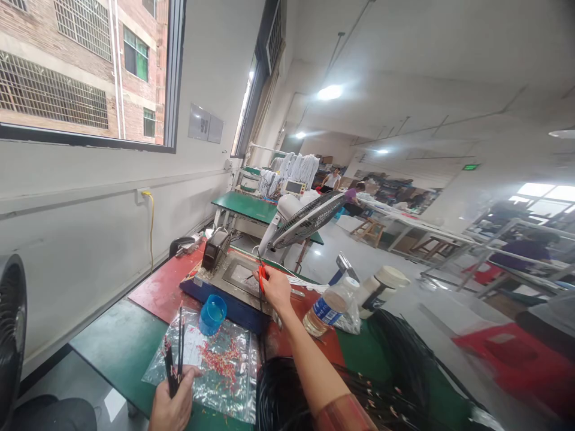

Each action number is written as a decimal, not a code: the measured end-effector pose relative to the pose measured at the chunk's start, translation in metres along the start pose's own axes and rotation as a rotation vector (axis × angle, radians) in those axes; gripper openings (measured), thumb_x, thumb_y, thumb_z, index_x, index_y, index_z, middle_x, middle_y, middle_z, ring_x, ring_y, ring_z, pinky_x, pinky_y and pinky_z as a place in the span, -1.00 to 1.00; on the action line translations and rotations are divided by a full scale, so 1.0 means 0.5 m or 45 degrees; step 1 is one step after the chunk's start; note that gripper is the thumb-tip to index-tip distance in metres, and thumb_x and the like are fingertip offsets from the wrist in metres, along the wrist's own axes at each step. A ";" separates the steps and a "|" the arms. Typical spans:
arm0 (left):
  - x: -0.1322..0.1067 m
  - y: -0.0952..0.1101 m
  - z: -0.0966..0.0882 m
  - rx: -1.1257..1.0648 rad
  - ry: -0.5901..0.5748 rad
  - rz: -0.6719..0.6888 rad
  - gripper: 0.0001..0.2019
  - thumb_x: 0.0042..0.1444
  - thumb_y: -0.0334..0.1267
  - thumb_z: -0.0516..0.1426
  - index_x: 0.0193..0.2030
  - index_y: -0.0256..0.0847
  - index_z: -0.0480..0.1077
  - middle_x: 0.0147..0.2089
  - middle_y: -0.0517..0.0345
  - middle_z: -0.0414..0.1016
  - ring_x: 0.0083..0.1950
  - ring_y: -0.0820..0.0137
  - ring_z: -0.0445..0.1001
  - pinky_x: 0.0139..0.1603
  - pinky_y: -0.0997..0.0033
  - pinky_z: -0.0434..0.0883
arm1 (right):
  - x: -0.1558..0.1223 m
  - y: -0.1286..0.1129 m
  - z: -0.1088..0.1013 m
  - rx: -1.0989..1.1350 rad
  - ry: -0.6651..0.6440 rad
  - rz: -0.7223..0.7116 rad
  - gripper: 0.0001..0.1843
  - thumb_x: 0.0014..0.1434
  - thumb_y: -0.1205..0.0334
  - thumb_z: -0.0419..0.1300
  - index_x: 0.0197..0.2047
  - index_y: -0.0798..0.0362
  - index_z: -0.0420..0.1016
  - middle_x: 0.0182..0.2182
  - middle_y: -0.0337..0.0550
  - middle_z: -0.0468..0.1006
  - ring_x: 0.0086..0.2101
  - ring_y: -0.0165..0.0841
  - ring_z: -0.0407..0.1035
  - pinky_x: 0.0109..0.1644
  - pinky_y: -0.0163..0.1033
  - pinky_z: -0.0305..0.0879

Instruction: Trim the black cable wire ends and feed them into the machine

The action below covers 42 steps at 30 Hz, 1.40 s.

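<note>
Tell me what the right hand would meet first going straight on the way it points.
Most likely the blue-based machine, which lies just beyond the right hand in this view. Depth is unclear, so the hand could instead pass above it.

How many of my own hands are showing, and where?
2. Your left hand is at the clear bag's near edge, holding black cables; your right hand is by the machine, gripping what looks like a red-handled tool.
</note>
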<state>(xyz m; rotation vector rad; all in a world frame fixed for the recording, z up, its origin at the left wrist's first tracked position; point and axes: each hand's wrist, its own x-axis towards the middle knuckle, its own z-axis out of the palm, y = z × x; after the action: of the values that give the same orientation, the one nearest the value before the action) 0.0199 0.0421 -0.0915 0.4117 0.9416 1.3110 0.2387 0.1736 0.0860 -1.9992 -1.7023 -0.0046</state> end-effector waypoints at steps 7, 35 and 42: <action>-0.030 0.038 0.027 0.173 -0.053 0.046 -0.51 -0.33 0.16 0.32 -0.49 -0.27 0.40 -0.76 0.50 -0.14 -0.78 0.66 -0.13 -0.81 0.64 -0.12 | -0.132 -0.050 0.037 0.536 -0.047 -0.205 -0.66 0.15 0.02 0.07 -0.41 0.06 0.52 -0.49 -0.21 0.52 -0.45 -0.40 0.36 -0.38 -0.40 0.12; -0.155 0.110 0.059 -0.079 0.002 -0.077 -0.52 -0.31 -0.15 0.42 -0.21 -0.33 0.48 -0.56 0.25 0.28 -0.50 0.50 0.23 -0.49 0.51 0.24 | -0.247 0.054 -0.005 1.390 -0.060 0.371 -0.48 -0.16 -0.13 0.30 -0.30 0.18 0.55 -0.70 -0.31 0.27 -0.68 -0.50 0.06 -0.61 -0.37 -0.02; -0.160 0.110 0.050 -0.070 0.023 -0.189 -0.55 -0.38 -0.20 0.45 -0.32 -0.35 0.47 -0.52 0.17 0.39 -0.52 0.55 0.25 -0.53 0.62 0.26 | -0.327 0.274 -0.165 0.229 0.356 0.649 -0.60 -0.07 -0.07 0.15 -0.36 0.07 0.59 -0.52 -0.05 0.51 -0.52 -0.25 0.33 -0.48 -0.26 0.12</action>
<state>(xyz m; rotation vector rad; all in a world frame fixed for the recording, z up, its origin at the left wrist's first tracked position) 0.0069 -0.0129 -0.0086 0.2828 0.9315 1.2040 0.3568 -0.0197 0.0541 -2.1222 -0.9594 0.0418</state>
